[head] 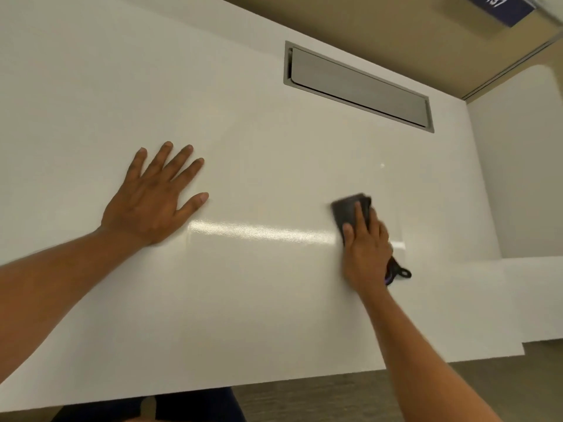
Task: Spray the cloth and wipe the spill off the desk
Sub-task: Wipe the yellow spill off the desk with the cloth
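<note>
White laminate forms the desk (243,315), whose near edge runs across the bottom of the view above a strip of grey-brown floor (320,391) and your dark trousers (195,403). Both of your bare forearms reach over this edge onto the desktop.

Your right hand (365,251) lies palm down on the right part of the desk, pressing the dark grey cloth (350,211) flat against the surface; its fingers are held close together on top of the cloth, whose folded front end shows beyond the fingertips and whose far edge is blurred. Behind the heel of that hand a small dark loop (402,272) pokes out on the desk; whether it belongs to the cloth cannot be told.

A bright glossy band (259,233) crosses the desk between your two hands, reaching the cloth's left side. No distinct puddle can be made out on the white top.

Your left hand (152,202) rests flat on the left part of the desk, well apart from the cloth, with its fingers spread and the thumb pointing towards the right hand; it holds nothing.

Farther back, a grey metal cable hatch (359,86) is set flush in the desktop, its flap shut. Beyond the far edge stands a beige partition (365,22), and a blue sign (499,7) with white digits shows at the upper right
</note>
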`<state>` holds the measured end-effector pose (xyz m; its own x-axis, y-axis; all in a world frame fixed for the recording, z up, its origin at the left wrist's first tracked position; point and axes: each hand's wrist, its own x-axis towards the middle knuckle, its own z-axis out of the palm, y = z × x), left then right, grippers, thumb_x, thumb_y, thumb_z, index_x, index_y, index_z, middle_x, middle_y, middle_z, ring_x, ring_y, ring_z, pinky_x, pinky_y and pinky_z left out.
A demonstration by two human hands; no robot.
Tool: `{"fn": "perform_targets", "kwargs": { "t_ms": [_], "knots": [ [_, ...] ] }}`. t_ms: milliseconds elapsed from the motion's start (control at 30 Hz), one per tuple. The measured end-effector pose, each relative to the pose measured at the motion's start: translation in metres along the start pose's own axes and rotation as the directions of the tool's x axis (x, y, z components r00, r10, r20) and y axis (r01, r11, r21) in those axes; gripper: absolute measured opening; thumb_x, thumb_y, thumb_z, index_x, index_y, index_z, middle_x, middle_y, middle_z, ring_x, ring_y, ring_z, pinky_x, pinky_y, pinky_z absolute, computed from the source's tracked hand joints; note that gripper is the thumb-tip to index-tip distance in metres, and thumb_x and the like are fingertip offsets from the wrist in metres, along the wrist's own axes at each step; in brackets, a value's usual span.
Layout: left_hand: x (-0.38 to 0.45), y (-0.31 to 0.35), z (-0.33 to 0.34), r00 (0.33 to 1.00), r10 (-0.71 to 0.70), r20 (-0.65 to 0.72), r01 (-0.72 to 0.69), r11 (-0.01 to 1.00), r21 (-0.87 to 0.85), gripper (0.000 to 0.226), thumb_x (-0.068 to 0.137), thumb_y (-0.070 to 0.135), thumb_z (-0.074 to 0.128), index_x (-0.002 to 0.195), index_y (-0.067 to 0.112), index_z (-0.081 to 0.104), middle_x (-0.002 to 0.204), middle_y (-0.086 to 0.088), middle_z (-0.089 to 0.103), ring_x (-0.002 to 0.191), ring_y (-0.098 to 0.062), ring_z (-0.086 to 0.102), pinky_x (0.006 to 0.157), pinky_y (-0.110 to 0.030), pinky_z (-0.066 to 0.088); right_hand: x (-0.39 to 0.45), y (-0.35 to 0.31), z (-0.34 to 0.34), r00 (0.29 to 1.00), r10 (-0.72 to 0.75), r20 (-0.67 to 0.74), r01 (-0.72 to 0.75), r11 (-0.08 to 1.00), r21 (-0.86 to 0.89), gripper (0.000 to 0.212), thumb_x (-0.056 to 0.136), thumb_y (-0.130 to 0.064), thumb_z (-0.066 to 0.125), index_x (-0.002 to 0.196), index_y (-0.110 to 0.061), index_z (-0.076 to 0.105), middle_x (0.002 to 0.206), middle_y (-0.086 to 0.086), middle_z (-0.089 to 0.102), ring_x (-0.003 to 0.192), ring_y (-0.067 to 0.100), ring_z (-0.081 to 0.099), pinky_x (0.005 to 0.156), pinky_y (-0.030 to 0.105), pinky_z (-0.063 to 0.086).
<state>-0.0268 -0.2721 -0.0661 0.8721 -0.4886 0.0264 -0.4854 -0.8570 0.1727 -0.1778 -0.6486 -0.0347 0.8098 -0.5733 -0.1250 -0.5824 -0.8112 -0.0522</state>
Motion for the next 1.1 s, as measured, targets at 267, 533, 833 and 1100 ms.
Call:
{"fn": "perform_targets", "kwargs": {
  "t_ms": [267, 533, 833, 1100],
  "knots": [
    [-0.001, -0.001, -0.003, 0.998, 0.047, -0.051, -0.047, 0.999, 0.007, 0.069, 0.108, 0.057, 0.02, 0.166, 0.022, 0.032, 0.175, -0.007, 0.03, 0.162, -0.035, 0.027, 0.131, -0.059, 0.015, 0.006, -0.132, 0.019, 0.992, -0.124, -0.035, 0.124, 0.992, -0.009, 0.056, 0.112, -0.044, 0.034, 0.167, -0.035, 0.023, 0.174, 0.0, 0.025, 0.147, 0.031, 0.035, 0.111, 0.051, 0.035],
    [0.001, 0.001, -0.003, 0.998, 0.047, -0.046, -0.046, 0.999, 0.007, 0.069, 0.108, 0.056, 0.018, 0.165, 0.02, 0.032, 0.174, -0.009, 0.032, 0.161, -0.037, 0.028, 0.13, -0.06, 0.015, -0.182, -0.071, 0.046, 0.912, -0.406, 0.063, 0.406, 0.914, 0.014, 0.06, 0.103, -0.051, 0.042, 0.162, -0.042, 0.032, 0.17, -0.009, 0.033, 0.151, 0.026, 0.038, 0.11, 0.051, 0.043],
    [0.001, 0.004, -0.008, 0.999, 0.026, -0.029, -0.026, 1.0, 0.012, 0.069, 0.107, 0.056, 0.018, 0.166, 0.023, 0.031, 0.176, -0.004, 0.029, 0.163, -0.031, 0.026, 0.132, -0.058, 0.015, 0.018, 0.017, -0.004, 0.996, 0.092, -0.021, -0.092, 0.995, 0.033, 0.055, 0.113, -0.042, 0.033, 0.167, -0.031, 0.025, 0.174, 0.006, 0.024, 0.151, 0.037, 0.034, 0.112, 0.057, 0.038],
    [-0.003, 0.006, -0.012, 0.996, 0.041, -0.078, -0.037, 0.998, 0.056, 0.058, 0.112, 0.044, 0.027, 0.164, 0.019, 0.037, 0.174, -0.006, 0.033, 0.161, -0.033, 0.032, 0.13, -0.06, 0.024, 0.122, -0.107, -0.009, 0.999, -0.049, -0.019, 0.05, 0.998, 0.029, 0.057, 0.113, -0.046, 0.03, 0.167, -0.034, 0.02, 0.175, 0.003, 0.019, 0.148, 0.034, 0.033, 0.115, 0.055, 0.031]
  ]
}}
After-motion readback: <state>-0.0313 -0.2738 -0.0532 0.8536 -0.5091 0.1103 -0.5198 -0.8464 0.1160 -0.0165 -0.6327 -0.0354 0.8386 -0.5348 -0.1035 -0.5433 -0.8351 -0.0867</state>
